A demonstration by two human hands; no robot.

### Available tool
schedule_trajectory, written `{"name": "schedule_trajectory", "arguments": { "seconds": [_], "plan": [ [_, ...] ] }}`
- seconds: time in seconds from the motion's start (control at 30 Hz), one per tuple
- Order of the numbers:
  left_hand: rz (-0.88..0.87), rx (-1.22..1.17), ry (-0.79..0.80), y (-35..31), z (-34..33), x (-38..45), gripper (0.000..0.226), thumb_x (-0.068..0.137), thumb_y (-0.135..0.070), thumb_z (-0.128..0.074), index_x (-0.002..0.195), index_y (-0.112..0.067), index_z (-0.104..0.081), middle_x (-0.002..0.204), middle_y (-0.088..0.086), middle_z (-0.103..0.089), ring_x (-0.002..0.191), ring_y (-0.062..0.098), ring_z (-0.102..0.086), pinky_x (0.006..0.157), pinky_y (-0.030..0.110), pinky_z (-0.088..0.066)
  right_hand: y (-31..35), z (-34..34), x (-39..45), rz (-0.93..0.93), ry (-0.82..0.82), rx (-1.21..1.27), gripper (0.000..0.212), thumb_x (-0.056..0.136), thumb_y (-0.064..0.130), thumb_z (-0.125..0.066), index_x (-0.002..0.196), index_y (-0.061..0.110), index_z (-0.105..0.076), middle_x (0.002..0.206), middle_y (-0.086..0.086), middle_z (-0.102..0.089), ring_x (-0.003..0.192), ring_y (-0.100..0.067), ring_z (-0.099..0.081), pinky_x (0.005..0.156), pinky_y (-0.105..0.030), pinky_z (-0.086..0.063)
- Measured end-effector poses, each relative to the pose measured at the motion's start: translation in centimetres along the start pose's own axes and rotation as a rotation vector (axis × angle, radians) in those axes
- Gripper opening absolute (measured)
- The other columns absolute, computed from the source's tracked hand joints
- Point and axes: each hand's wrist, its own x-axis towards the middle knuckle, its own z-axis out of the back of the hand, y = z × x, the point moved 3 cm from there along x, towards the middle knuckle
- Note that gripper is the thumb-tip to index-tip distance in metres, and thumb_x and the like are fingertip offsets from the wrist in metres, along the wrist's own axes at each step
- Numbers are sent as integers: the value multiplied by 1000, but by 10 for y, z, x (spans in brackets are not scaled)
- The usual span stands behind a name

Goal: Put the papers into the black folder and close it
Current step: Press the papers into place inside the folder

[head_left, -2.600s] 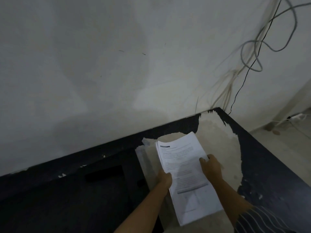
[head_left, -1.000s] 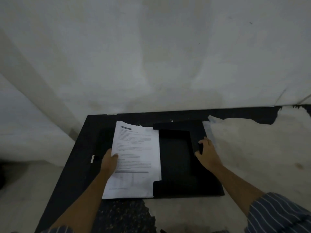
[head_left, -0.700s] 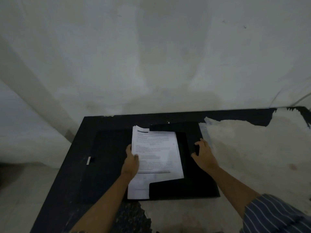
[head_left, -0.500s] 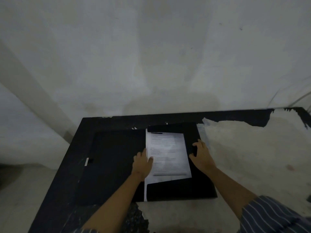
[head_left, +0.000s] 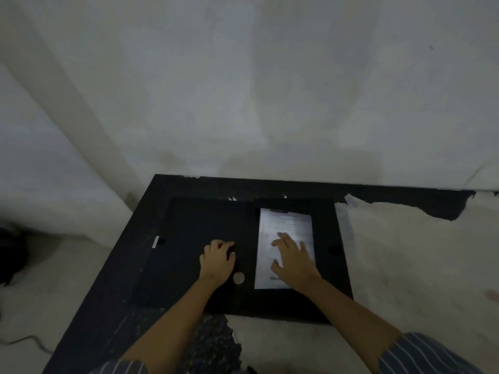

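Observation:
The black folder lies spread flat on the table. The white printed papers sit in its right half, framed by black flaps at the top, right and bottom. My right hand rests flat on the papers with fingers spread, covering their lower middle. My left hand presses on the folder's middle, just left of the papers, with fingers curled and nothing in it. A small round silver button shows beside my left wrist.
The table is black with a large patch of peeled, pale surface on the right. Its left edge drops to a pale floor. A plain wall stands right behind the table.
The papers slid right from the left half into the folder's right pocket. My right hand moved from the folder's right flap onto the papers. My left hand let go of them.

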Motion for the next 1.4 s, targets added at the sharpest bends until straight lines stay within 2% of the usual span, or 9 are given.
{"name": "schedule_trajectory", "arguments": {
  "seconds": [0.2,0.4,0.63,0.77,0.83,1.07,1.23,1.33,1.4],
  "plan": [
    [313,33,-124,90,39,-21,44,91,-31,-43,134,-24,-41,143,15,-36,128,35,-35,108,51,-31,68,-46,0,281,177,-36,50,87,39,-49,130,15,-41,151,-7,-32,141,-19,-27,118,-51,-15],
    [594,-13,-102,136,49,-40,63,89,-48,-39,141,-14,-28,150,19,-26,136,38,-28,109,57,-25,95,-84,-3,282,302,-365,74,76,57,-56,131,12,-36,136,-14,-42,125,-34,-39,112,-67,-7],
    [651,14,-155,135,53,-44,58,90,-43,-38,137,-9,-34,144,20,-36,131,39,-34,108,55,-26,108,-85,-7,407,273,-508,71,87,39,-50,141,4,-19,133,-34,-43,121,-48,-43,114,-61,-13],
    [658,13,-130,129,62,-42,55,91,-42,-36,135,-9,-36,143,20,-40,129,39,-38,110,55,-22,105,-82,-8,394,240,-399,65,88,39,-43,140,6,-21,126,-30,-50,117,-46,-46,111,-53,-24],
    [660,3,-113,124,72,-43,55,92,-43,-34,134,-8,-38,143,19,-42,129,38,-41,112,57,-17,100,-80,-8,371,241,-377,65,87,40,-44,139,7,-25,128,-27,-50,120,-44,-44,114,-53,-21],
    [502,-82,-218,102,121,-69,49,93,-43,-37,134,-16,-39,131,12,-57,119,35,-52,113,59,-20,91,-56,-18,222,78,-28,53,85,48,-45,128,18,-40,137,-9,-50,139,-23,-29,118,-49,-4],
    [201,-316,-341,52,160,-93,36,94,-43,-39,119,-21,-54,124,7,-60,107,25,-57,102,45,-41,97,-1,-17,150,-211,459,44,82,52,-45,118,26,-46,136,2,-48,129,-13,-42,112,-44,-31],
    [-87,-625,-185,7,169,-104,36,95,-42,-34,109,-26,-63,116,-1,-65,99,9,-59,87,22,-46,107,43,-13,145,-309,686,40,88,37,-55,123,21,-47,133,4,-48,122,-8,-46,106,-31,-38],
    [-198,-719,-31,-22,161,-108,37,95,-45,-30,103,-37,-66,108,-12,-65,99,0,-59,86,13,-48,111,73,-7,132,-310,876,41,88,34,-57,125,20,-45,132,-1,-50,121,-14,-49,105,-35,-42]
  ]
}}
